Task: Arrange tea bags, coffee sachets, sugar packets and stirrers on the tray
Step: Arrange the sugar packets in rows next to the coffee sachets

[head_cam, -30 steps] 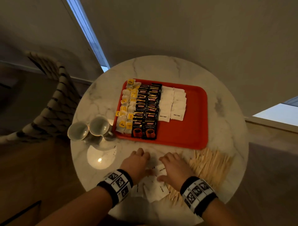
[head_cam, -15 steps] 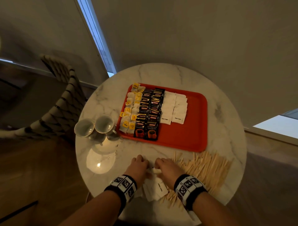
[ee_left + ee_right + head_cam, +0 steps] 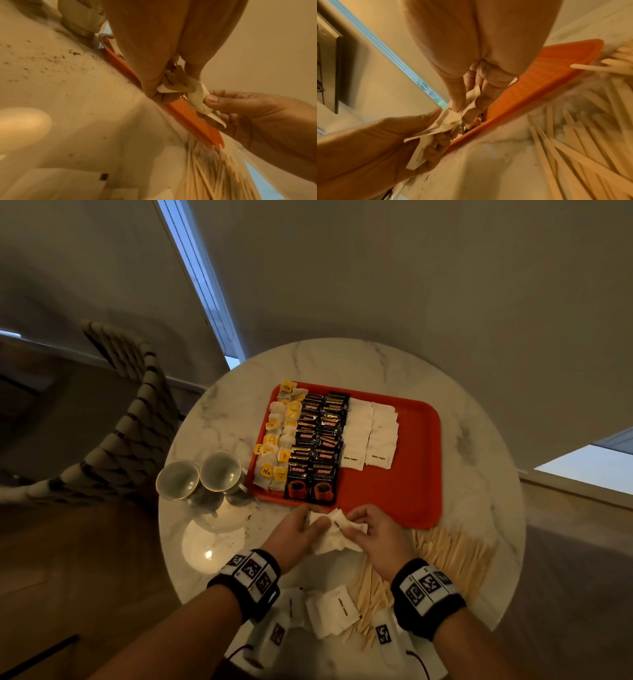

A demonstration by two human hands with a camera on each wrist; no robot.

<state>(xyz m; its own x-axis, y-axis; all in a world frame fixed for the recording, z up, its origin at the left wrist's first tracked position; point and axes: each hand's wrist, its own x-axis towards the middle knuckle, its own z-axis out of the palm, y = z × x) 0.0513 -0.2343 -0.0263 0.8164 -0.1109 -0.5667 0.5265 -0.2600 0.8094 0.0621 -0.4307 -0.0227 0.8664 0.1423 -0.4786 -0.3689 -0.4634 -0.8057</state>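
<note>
Two hands are sharing one bunch of white sugar packets (image 3: pixel 334 530) just over the tray's (image 3: pixel 407 501) near edge: the left hand's (image 3: pixel 291 534) grip and the right hand's (image 3: pixel 378 537) grip are both pinching it. Two sugar columns, two coffee sachet (image 3: pixel 317 446) columns and tea bags (image 3: pixel 279 440) are filling the tray's left half; its right half is lying bare. Stirrers (image 3: pixel 445 556) are fanning along the counter's (image 3: pixel 479 467) near-right edge; two cups (image 3: pixel 198 475) are standing near its left edge.
</note>
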